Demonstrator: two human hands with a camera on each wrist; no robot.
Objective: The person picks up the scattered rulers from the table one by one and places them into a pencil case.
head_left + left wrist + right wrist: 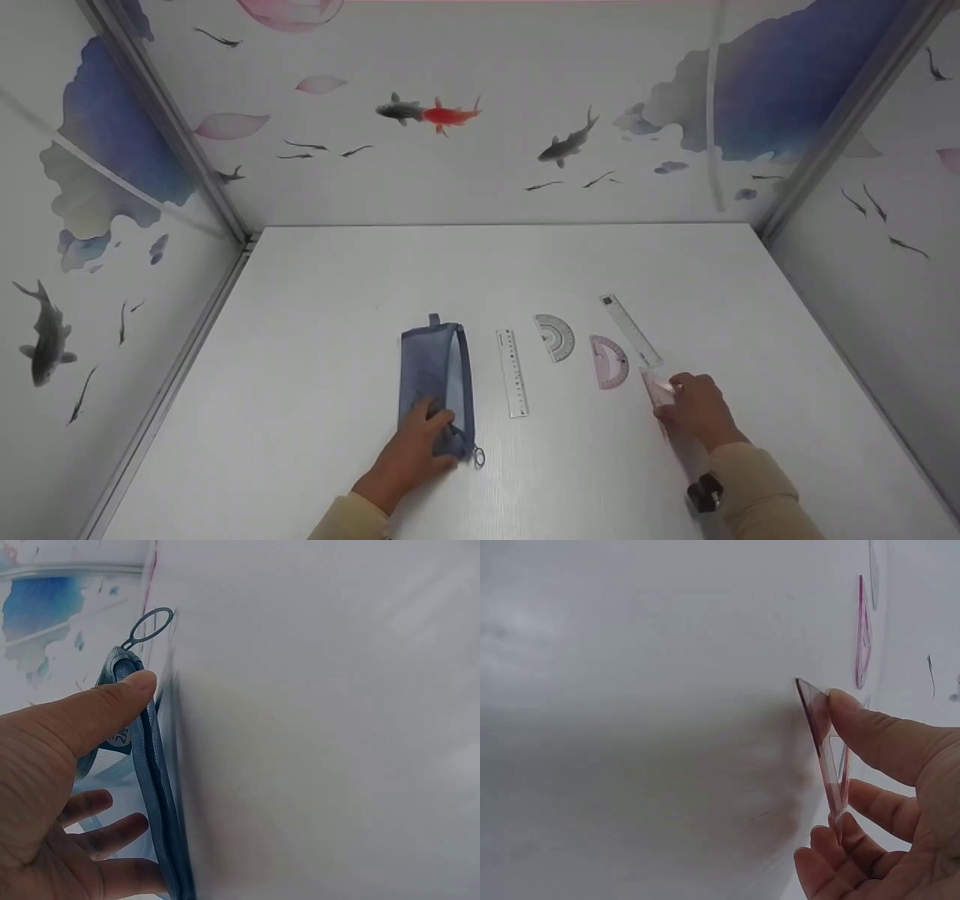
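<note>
A blue mesh zip pencil case (427,352) lies on the table with its zipper side gaping. My left hand (414,451) grips its near end; in the left wrist view the thumb (112,709) presses beside the zipper edge, below the ring pull (152,626). On the right, my right hand (701,411) pinches a clear pink set square (658,386) between thumb and fingers. The set square (821,739) appears tilted up in the right wrist view, partly covered by the fingers.
Between the hands lie a clear ruler (513,373), a clear protractor (555,337) and a pink protractor (608,362). Another ruler (631,330) lies slanted just beyond the right hand. Painted walls (480,187) enclose the white table (322,285) at the back and sides.
</note>
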